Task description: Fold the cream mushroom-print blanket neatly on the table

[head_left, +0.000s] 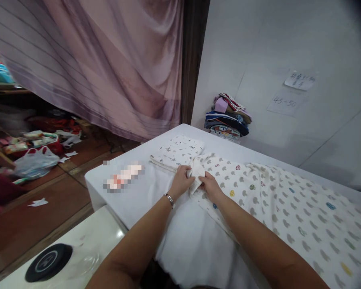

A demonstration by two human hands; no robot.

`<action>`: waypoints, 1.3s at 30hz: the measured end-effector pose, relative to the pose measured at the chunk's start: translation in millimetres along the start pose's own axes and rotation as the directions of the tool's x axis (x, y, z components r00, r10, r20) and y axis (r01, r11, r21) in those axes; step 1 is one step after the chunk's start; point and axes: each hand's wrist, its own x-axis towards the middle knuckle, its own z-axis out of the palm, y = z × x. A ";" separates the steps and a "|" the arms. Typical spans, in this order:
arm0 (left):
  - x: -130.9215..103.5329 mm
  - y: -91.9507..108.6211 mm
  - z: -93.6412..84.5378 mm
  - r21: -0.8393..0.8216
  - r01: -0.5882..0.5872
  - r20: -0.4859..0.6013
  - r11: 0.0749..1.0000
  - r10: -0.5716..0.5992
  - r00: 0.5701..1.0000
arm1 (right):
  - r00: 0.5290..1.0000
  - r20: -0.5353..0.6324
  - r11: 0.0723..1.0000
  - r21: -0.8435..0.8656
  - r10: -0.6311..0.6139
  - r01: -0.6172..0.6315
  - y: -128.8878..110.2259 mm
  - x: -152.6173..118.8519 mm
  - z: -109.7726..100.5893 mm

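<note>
A white cloth (pixel 246 192) printed with grey mushrooms and a few coloured ones spreads over the bed from the middle to the right. At its left end, my left hand (pixel 182 180) pinches a bunched white edge, with a bracelet on the wrist. My right hand (pixel 211 185) grips the same gathered part a little to the right, fingers closed. Just beyond my hands lies a flat white piece of fabric (pixel 180 150) with small dark prints; whether it joins the mushroom cloth I cannot tell.
The bed (pixel 138 200) has a white sheet, with a pixelated object (pixel 123 176) on its left. Folded clothes (pixel 227 116) are stacked by the wall. A pink curtain (pixel 123 68) hangs behind. A black round lid (pixel 49 263) sits on a pale tabletop (pixel 87 237); bags (pixel 37 160) lie on the floor.
</note>
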 end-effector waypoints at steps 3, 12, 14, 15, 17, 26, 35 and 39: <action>1.8 -2.8 2.1 0.039 0.113 -0.055 0.993 -0.110 0.992 | 1.000 -0.017 0.997 -0.077 0.008 -0.009 1.1 -0.3 2.0; 4.1 6.7 -9.5 -0.034 0.111 -0.123 0.993 -0.114 0.986 | 0.900 -0.123 0.794 -0.531 -0.419 0.297 -29.3 1.8 -5.8; 3.9 10.2 -9.8 -0.181 0.060 -0.144 0.982 -0.087 0.986 | 0.833 -0.069 0.635 -0.683 -0.549 0.361 -43.3 -1.0 -4.9; 3.5 11.9 -9.3 -0.232 0.038 -0.149 0.972 -0.074 0.986 | 0.806 -0.012 0.534 -0.755 -0.592 0.381 -48.5 -2.3 -2.7; 2.3 14.7 -7.2 -0.271 0.000 -0.161 0.962 -0.045 0.986 | 0.785 0.111 0.362 -0.842 -0.609 0.399 -53.4 -3.8 5.4; 0.7 13.8 -6.0 -0.299 -0.027 -0.199 0.954 -0.035 0.979 | 0.835 0.159 0.389 -0.828 -0.527 0.404 -41.8 -0.7 36.2; -2.9 22.3 -10.5 -0.301 -0.056 -0.208 0.952 -0.009 0.978 | 0.785 0.048 0.331 -0.889 -0.617 0.315 -62.3 -3.4 7.6; -6.7 27.1 -9.3 -0.278 -0.133 -0.179 0.951 0.085 0.980 | 0.814 0.220 0.220 -0.895 -0.538 0.387 -47.3 -5.5 28.8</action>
